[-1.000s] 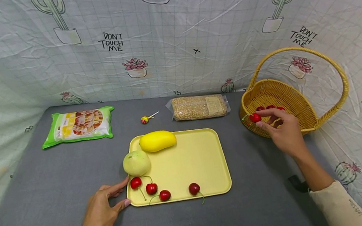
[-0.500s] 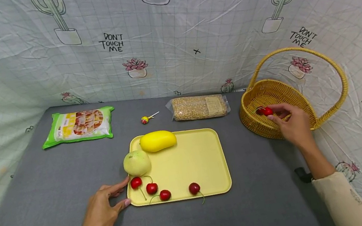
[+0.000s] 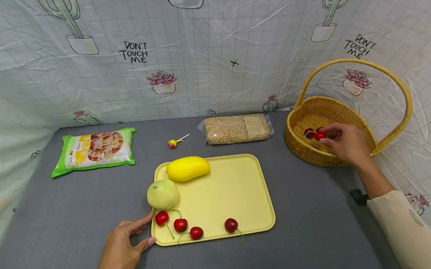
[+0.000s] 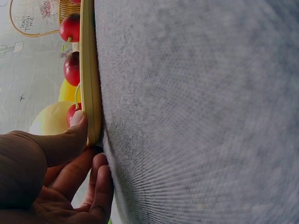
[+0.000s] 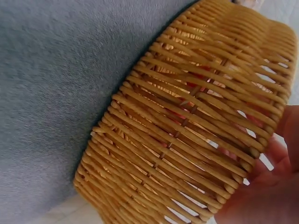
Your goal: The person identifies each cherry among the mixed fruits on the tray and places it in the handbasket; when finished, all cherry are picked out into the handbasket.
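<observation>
In the head view my right hand [image 3: 349, 143] reaches over the front rim of a wicker basket [image 3: 304, 150]. Its thumb and index finger hold a red cherry [image 3: 320, 135] inside, with another cherry [image 3: 309, 133] close beside it. Through the weave in the right wrist view only bits of red show. My left hand [image 3: 120, 248] holds the front left corner of a yellow tray [image 3: 238, 192], thumb on the rim in the left wrist view. Several cherries lie along the tray's front, among them a dark one [image 3: 231, 225]. A pale green round fruit [image 3: 163, 195] and a yellow mango [image 3: 188, 168] sit behind.
Along the back of the grey table [image 3: 62, 217] lie a green-edged food bag [image 3: 94, 151], a lollipop [image 3: 173, 143] and a clear pack of yellowish grains [image 3: 237, 128]. The basket's tall handle [image 3: 402, 89] arches up on the right, near the patterned cloth backdrop [image 3: 203, 60].
My right hand has carried the cherry from above the basket's left rim rightward and down into it. The left hand and the tray keep their place.
</observation>
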A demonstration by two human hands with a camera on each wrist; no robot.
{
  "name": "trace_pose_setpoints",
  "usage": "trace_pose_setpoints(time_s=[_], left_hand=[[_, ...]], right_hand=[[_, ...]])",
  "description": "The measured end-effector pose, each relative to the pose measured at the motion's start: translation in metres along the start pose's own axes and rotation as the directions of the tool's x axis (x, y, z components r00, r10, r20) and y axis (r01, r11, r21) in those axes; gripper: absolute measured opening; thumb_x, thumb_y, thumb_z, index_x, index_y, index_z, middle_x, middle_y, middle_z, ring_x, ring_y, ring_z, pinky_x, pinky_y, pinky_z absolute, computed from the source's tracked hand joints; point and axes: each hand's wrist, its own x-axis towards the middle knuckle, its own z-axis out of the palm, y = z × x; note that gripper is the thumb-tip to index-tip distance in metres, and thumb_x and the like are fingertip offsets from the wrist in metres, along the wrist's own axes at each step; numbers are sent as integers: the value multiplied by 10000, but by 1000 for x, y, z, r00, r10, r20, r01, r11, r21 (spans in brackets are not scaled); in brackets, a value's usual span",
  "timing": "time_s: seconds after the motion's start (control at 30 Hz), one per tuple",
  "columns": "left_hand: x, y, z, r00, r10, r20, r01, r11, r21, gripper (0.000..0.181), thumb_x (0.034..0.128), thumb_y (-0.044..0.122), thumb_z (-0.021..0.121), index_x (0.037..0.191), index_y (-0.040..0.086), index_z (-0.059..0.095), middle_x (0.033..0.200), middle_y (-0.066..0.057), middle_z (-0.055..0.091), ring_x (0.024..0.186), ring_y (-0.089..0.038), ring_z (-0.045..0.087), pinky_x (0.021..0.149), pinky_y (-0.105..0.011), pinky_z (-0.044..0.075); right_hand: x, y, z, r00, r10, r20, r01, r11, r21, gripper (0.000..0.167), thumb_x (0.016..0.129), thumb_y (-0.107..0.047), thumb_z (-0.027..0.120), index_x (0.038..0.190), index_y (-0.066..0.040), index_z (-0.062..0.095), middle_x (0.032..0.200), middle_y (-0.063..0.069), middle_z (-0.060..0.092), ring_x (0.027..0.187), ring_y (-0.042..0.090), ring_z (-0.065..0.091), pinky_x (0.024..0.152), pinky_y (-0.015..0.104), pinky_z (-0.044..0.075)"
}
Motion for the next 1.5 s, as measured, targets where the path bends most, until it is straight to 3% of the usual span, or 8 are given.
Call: trace_pose_setpoints(time_s=[0.33, 0.9, 1.23, 1.4, 1.5], left_hand=[[0, 0, 0, 1000, 3, -2, -2, 1000, 5, 651, 760, 92, 948, 1373, 166, 739, 1109, -49, 767, 994, -232, 706, 849, -401, 578], [1, -2, 1, 1000, 1, -9, -1, 1000, -2, 649, 753, 100, 954, 1364, 174, 746, 1098, -37, 763, 984, -219, 708, 852, -377, 579], [1, -1, -1, 1000, 0, -9, 0, 1000, -1, 643, 756, 105, 954, 1362, 175, 748, 1099, -38, 768, 983, -224, 710, 853, -391, 583], [1, -1, -1, 1000, 0, -8, 0, 1000, 4, 648, 754, 99, 954, 1363, 172, 747, 1100, -39, 772, 987, -228, 706, 858, -405, 579], [1, -1, -1, 1000, 0, -10, 0, 1000, 4, 651, 752, 96, 955, 1364, 171, 746, 1102, -41, 772, 990, -232, 707, 861, -409, 578]], right_hand=[[20, 2, 2, 982, 128, 140, -123, 991, -44, 272, 995, -201, 766, 1210, -37, 752, 1132, 231, 778, 1046, 417, 679, 869, 555, 524], [40, 11, 10, 965, 180, 190, -158, 980, -123, 301, 977, -252, 787, 1193, -44, 754, 1114, 212, 782, 1072, 451, 667, 832, 581, 526], [33, 4, 6, 983, 142, 113, -132, 987, -90, 305, 980, -236, 785, 1214, -42, 765, 1128, 217, 787, 1063, 444, 676, 871, 574, 528], [28, -7, 2, 995, 97, 19, -97, 995, -28, 276, 971, -238, 806, 1182, -60, 783, 1166, 188, 784, 1004, 382, 647, 788, 434, 468], [23, -17, -1, 999, 26, -40, -25, 1000, 14, 263, 961, -236, 820, 1183, -98, 792, 1160, 160, 795, 927, 300, 629, 744, 329, 417]])
